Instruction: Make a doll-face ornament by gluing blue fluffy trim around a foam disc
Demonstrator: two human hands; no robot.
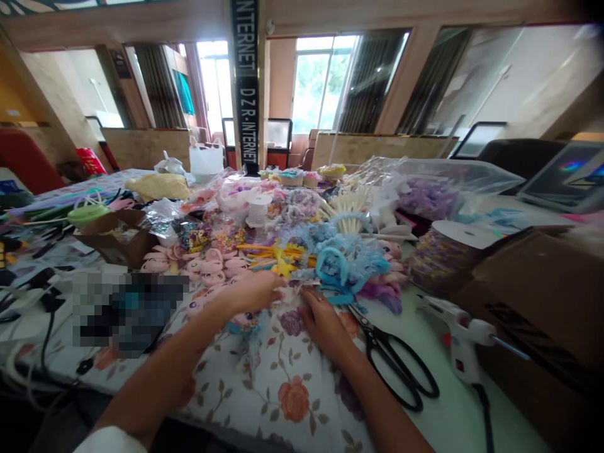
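My left hand (258, 293) reaches in over the flowered tablecloth, its fingers drawn together and pointing right. Facing it, my right hand (324, 319) has its fingers bent together, with a ring on one of them. A small pale piece (293, 290) shows between the fingertips; it is too blurred to name. Beneath my left forearm lies a small doll-like head (245, 322) with blue trim. Several pink doll-face pieces (212, 267) are grouped beyond my left hand. Just past my right hand are fluffy light-blue strips (337, 270) and a yellow bow-like piece (285, 259).
Black-handled scissors (396, 362) lie right of my right forearm, with a white glue gun (465, 340) farther right. A large cardboard box (538, 302) and a ribbon spool (443, 255) border the right side. A small brown box (117, 239) and cables (44, 327) are at left.
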